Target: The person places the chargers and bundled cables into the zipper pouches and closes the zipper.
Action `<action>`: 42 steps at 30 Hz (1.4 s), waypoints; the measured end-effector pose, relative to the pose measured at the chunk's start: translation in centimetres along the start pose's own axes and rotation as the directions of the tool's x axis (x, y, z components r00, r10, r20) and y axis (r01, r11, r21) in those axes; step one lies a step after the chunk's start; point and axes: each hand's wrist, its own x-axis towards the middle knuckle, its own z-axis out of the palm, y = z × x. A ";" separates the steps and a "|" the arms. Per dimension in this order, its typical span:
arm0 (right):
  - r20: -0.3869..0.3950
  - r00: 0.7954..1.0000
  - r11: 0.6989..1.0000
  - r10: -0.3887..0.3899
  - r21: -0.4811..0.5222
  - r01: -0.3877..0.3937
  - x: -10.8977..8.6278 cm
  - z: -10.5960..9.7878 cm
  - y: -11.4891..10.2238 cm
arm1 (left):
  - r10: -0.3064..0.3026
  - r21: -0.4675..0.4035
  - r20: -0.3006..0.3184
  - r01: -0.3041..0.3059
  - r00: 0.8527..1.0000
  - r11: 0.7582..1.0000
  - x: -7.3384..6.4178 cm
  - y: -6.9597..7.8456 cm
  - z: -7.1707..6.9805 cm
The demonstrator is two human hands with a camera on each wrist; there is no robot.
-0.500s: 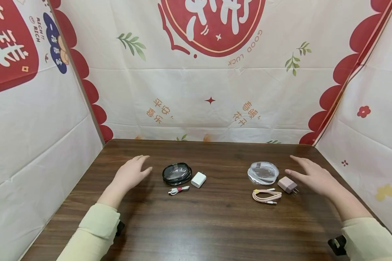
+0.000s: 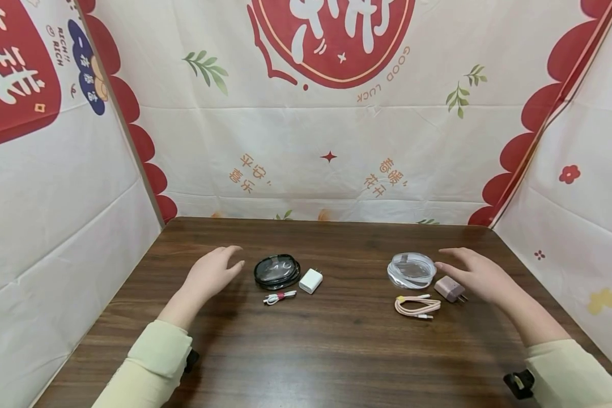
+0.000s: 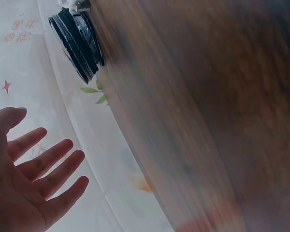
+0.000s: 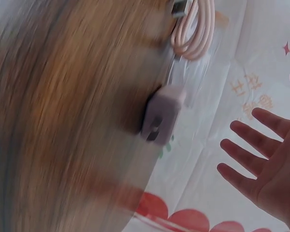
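Observation:
My left hand [image 2: 211,275], fingers apart and holding nothing, hovers left of a round coil of black cable [image 2: 277,271]. In the left wrist view the palm and spread fingers [image 3: 60,169] show, with the black coil [image 3: 77,43] beyond them. Beside that coil lie a white charger plug [image 2: 310,281] and a small white cable with a red tie [image 2: 279,297]. On the other side my right hand [image 2: 476,275] is also empty, its fingertips close to a clear round case of white cable [image 2: 411,270]. A pinkish charger plug [image 2: 450,289] sits just below that hand.
A pale pink cable bundle with a yellow tie [image 2: 417,306] lies in front of the clear case. Everything rests on a dark wooden table [image 2: 306,351]. Printed cloth walls [image 2: 296,130] stand behind it and along both sides.
Both hands have moved inward: the left one slightly right toward the black coil, the right one left toward the clear case. The objects on the table have stayed put.

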 end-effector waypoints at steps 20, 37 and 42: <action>0.036 0.992 0.986 -0.123 0.117 0.118 2.1 3.1 -6.2 | -0.019 -0.097 0.044 0.023 0.999 0.995 0.6 1.3 1.4; 0.121 0.979 0.972 -0.166 0.187 0.142 5.0 5.5 -11.1 | -0.040 -0.129 0.179 0.063 0.983 0.990 1.6 1.7 2.7; 0.130 0.973 0.972 -0.191 0.165 0.169 6.2 6.4 -12.2 | -0.011 -0.150 0.209 0.043 0.978 0.988 1.9 2.0 2.9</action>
